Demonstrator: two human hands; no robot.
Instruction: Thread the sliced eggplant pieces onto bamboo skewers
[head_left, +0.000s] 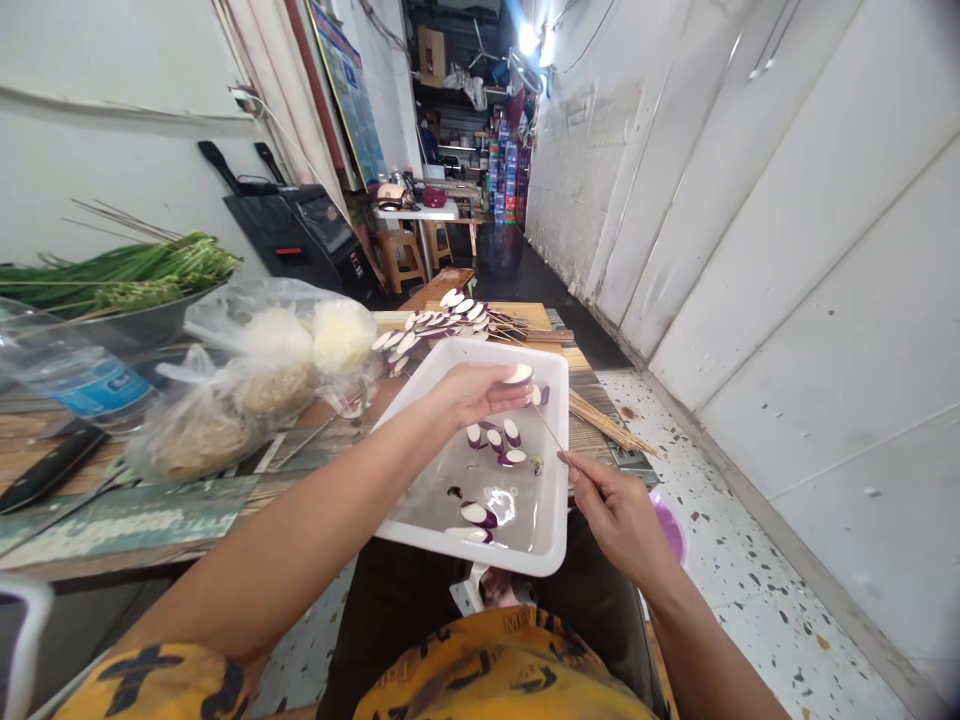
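My left hand [480,394] is closed around an eggplant slice [519,375], pale-faced with purple skin, above the far side of a white plastic tub [556,540]. Between finger and thumb, my right hand [611,505] pinches a thin wooden skewer [551,432] at the tub's right rim. The skewer slants up toward the slice in my left hand; whether its tip has gone in cannot be made out. Several more eggplant slices [512,432] lie in the shallow water of the tub. Behind it are skewered eggplant slices [427,325] in a pile.
Loose bamboo skewers [611,425] lie right of the tub. On the left are plastic bags of food [202,420], a water bottle [90,385], a black-handled knife [56,462] and a bowl of greens [135,290]. A purple basin [670,528] sits low at right.
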